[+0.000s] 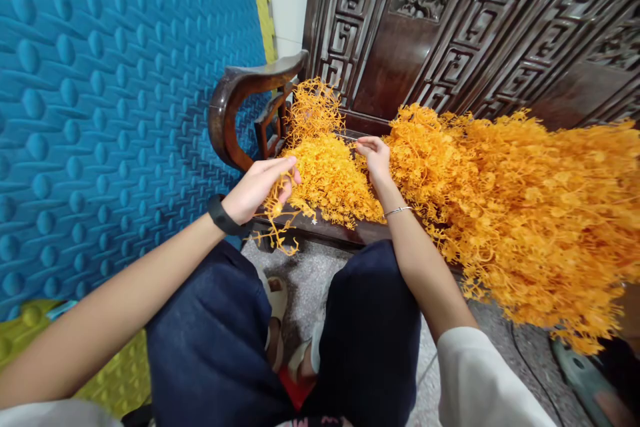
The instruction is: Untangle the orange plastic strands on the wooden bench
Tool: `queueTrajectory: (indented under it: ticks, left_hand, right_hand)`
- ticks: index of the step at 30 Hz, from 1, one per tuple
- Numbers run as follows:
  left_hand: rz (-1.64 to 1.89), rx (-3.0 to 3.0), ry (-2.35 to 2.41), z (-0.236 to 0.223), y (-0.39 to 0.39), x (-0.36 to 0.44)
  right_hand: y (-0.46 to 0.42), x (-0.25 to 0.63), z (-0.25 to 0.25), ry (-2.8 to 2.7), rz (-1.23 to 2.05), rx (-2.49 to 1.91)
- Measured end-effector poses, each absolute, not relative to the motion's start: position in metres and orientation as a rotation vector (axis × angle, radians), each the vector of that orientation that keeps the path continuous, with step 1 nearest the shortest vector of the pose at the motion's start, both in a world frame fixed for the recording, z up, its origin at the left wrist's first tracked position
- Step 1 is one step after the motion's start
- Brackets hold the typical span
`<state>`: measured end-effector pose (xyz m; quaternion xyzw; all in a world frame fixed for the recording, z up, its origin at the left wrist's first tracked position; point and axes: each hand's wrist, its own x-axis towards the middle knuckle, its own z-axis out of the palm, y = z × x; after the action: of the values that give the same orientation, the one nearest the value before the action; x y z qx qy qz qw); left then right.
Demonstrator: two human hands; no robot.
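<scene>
My left hand [257, 188] is closed round some orange branching plastic sprigs [281, 230], which dangle below the fingers near the bench's front edge. My right hand [376, 159] hovers over the gap between two heaps, thumb and fingertips pinched together; whatever they hold is too small to make out. Between the hands lies a mound of yellow-orange plastic flower pieces [327, 177]. Behind it sits a looser tangle of bare orange stems [314, 110]. A far larger heap of orange plastic flowers [530, 207] spreads to the right, beside my right forearm.
The heaps rest on a dark wooden bench [345, 232] with a curved armrest [225, 107] and a carved backrest [400, 63]. Blue foam matting [110, 113] covers the left side. A dark cable [533, 363] runs over the speckled floor [300, 267] at right.
</scene>
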<state>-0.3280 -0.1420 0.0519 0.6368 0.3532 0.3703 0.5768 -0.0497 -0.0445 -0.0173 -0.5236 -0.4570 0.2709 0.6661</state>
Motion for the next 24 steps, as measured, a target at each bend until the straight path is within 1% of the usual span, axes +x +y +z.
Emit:
queueTrajectory:
  ticks: [6,10,12,15,19,24]
  left_hand:
    - [0.75,1.452,0.793,0.047,-0.139,-0.323]
    - [0.732,1.377,0.815,0.047,-0.139,-0.323]
    - [0.725,1.345,0.818,0.049,-0.139,-0.325]
    - [0.726,1.302,0.813,0.05,-0.139,-0.327]
    - [0.737,1.284,0.807,0.05,-0.139,-0.327]
    - [0.723,1.197,0.793,0.05,-0.14,-0.323]
  right_hand:
    - [-0.032,-0.064,-0.029,-1.405,0.501,-1.194]
    - [-0.037,-0.067,-0.024,-1.712,0.259,-1.354]
    - [-0.043,-0.07,-0.019,-1.782,0.172,-1.359]
    - [-0.056,-0.084,-0.008,-1.815,0.163,-1.21]
    - [-0.087,-0.118,0.015,-1.782,0.237,-0.994]
    - [-0.129,-0.152,0.038,-1.831,0.218,-0.775]
